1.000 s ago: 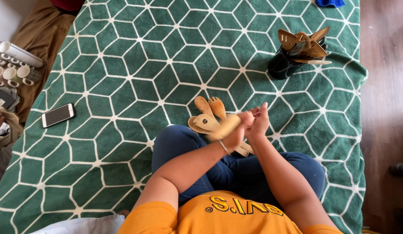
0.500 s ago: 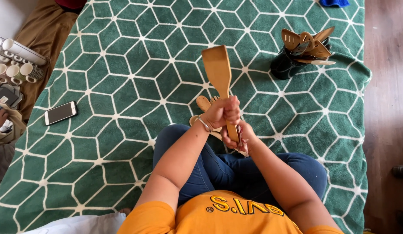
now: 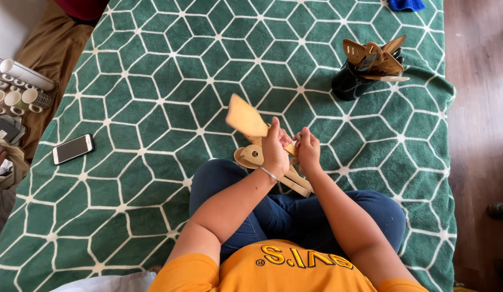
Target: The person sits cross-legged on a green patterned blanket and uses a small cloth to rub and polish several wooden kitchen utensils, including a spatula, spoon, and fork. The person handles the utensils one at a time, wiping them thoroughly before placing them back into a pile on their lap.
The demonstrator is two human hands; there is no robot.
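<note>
I sit cross-legged on a green patterned blanket point(image 3: 154, 81). My left hand point(image 3: 274, 148) grips the handle of a wooden spatula point(image 3: 245, 116), whose flat blade tilts up and to the left. My right hand point(image 3: 308, 148) closes on the handle's lower end, right beside the left hand. Under my hands, more wooden utensils point(image 3: 262, 162) lie on the blanket against my knee. A bracelet circles my left wrist.
A black holder point(image 3: 350, 81) full of wooden utensils stands at the back right. A smartphone point(image 3: 73, 148) lies on the blanket at the left. Mugs point(image 3: 16, 97) and a white roll sit at the far left edge. Wooden floor runs along the right.
The spatula stood upright half a second ago; now its blade leans left and lower. Both hands have stayed on the handle.
</note>
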